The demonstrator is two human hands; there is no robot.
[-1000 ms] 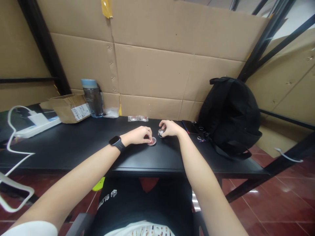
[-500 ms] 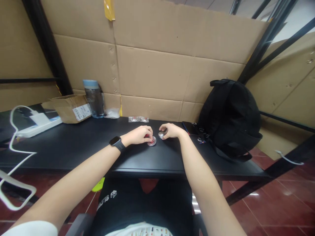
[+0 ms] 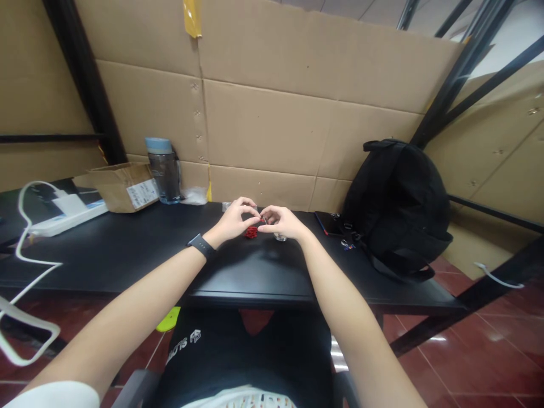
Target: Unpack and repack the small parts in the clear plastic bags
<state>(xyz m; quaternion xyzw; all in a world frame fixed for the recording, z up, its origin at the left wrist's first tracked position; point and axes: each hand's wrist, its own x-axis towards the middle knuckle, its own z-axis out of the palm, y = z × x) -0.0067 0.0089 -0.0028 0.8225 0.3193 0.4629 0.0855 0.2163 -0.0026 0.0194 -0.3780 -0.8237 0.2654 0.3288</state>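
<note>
My left hand [image 3: 236, 221] and my right hand [image 3: 284, 222] meet above the black table, fingertips pinched. Between them is a small clear disc with some red on it [image 3: 263, 220], seen nearly edge-on and partly hidden by the fingers. Just below my left fingertips a red coiled bundle [image 3: 251, 232] rests on the table. A clear round piece [image 3: 279, 237] lies under my right hand, its upper part covered. Behind my left hand, one end of a clear packet [image 3: 226, 207] shows.
A black backpack [image 3: 395, 209] stands right, beside a dark flat phone-like object [image 3: 329, 223] and a small keyring [image 3: 347, 245]. At left are a blue-lidded bottle [image 3: 163, 170], an open cardboard box [image 3: 121, 190] and a white power strip [image 3: 70, 218]. A cardboard wall [image 3: 263, 130] closes the back.
Both hands have risen and come together, with the clear disc lifted between them. The red bundle now lies on the table, and my right hand has let go of the clear round piece.
</note>
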